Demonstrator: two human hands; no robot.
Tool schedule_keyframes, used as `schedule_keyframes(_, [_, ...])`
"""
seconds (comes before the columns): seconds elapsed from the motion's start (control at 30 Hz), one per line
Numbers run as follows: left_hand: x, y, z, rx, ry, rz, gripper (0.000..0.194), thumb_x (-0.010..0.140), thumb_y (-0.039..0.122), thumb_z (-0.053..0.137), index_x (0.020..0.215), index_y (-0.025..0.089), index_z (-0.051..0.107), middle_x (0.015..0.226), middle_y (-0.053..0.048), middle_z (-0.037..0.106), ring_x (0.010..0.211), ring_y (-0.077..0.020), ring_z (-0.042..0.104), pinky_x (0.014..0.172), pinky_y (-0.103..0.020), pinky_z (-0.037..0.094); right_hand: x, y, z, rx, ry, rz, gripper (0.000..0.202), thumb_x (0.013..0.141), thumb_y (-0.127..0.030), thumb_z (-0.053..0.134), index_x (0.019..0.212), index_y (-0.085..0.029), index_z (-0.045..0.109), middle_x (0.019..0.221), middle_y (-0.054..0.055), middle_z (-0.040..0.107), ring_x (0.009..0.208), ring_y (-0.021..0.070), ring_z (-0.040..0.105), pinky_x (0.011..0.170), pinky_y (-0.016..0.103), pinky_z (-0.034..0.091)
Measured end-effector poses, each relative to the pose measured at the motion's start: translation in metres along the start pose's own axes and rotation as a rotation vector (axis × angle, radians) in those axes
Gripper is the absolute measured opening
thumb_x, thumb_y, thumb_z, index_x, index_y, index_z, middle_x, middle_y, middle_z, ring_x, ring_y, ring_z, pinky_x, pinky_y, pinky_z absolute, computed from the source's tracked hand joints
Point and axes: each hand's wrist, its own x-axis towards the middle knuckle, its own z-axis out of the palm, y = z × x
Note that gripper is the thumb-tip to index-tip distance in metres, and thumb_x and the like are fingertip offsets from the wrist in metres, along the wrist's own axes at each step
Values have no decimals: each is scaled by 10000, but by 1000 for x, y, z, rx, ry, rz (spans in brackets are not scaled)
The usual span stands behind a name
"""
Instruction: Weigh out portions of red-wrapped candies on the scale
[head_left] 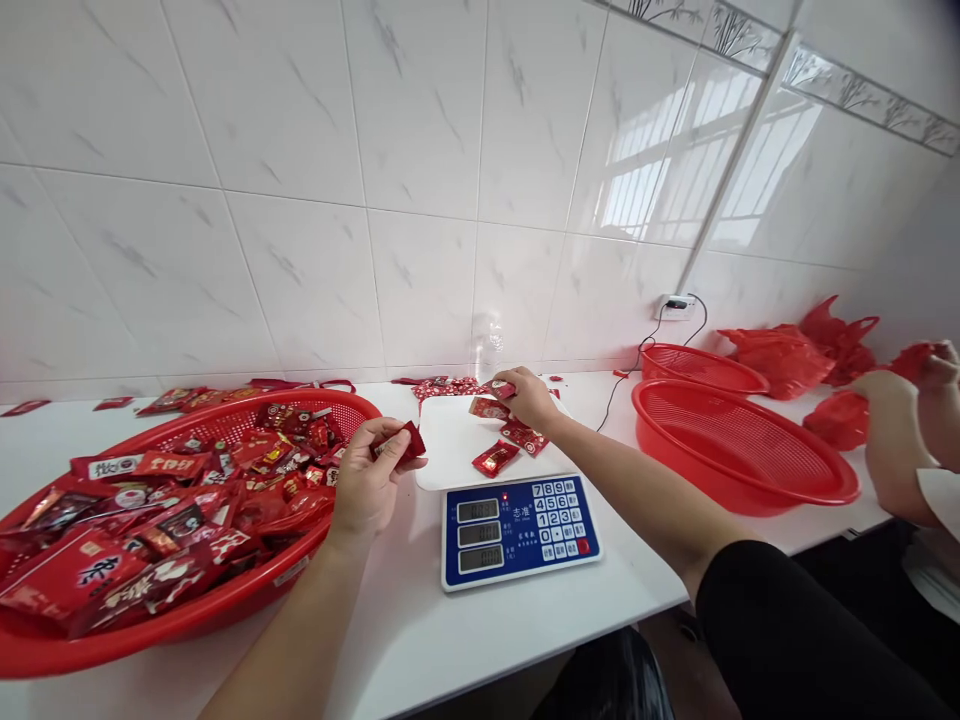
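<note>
My left hand (375, 465) is closed around a small red packet (409, 447), between the basket and the scale. Over the white pan of a digital scale (442, 440), my right hand (523, 400) pinches another small red packet (498, 389). Several red packets (496, 458) lie on the pan below it. The scale's blue front panel (521, 535) has three small displays and a number keypad; the digits are too faint to read. To the left stands a red plastic basket (187, 615) filled with red snack packets (180, 520) of various sizes.
Two red baskets (742, 490) stand to the right, with red plastic bags (780, 360) behind them. Loose packets (180, 400) lie along the tiled wall. A black cable (634, 370) runs from a wall socket (675, 307). At far right, another person's arms (900, 420) handle a red bag.
</note>
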Motion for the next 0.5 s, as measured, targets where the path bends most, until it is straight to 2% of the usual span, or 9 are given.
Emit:
schedule_keyframes(0.13, [-3, -3, 3, 46, 2, 30, 257, 692, 283, 775, 877, 205, 615, 834, 32, 589, 665, -100, 617, 554, -236, 596, 2, 24, -20, -9, 85, 76, 254, 881, -290, 565, 1112, -242, 659, 1110, 60, 620, 1001, 195, 604, 899, 309, 457])
schedule_keyframes(0.23, [-4, -5, 4, 81, 5, 83, 235, 709, 279, 761, 884, 203, 624, 809, 28, 595, 657, -103, 619, 566, -243, 597, -1, 48, -44, -42, 134, 126, 271, 885, -328, 541, 1111, -240, 664, 1107, 68, 624, 1006, 208, 601, 922, 337, 446])
schedule_keyframes(0.37, [-5, -7, 5, 108, 13, 96, 237, 701, 283, 766, 879, 199, 634, 802, 24, 605, 640, -110, 625, 559, -257, 598, -18, 91, -91, -140, 196, 222, 286, 857, -299, 545, 1105, -227, 669, 1125, 78, 612, 1001, 215, 598, 902, 335, 446])
schedule_keyframes(0.5, [-4, -7, 6, 80, 29, 73, 236, 691, 277, 774, 867, 201, 637, 799, 31, 606, 650, -107, 622, 559, -250, 597, -53, 141, -143, -285, 232, 364, 303, 809, -262, 581, 1089, -209, 683, 1119, 120, 597, 949, 238, 596, 803, 337, 441])
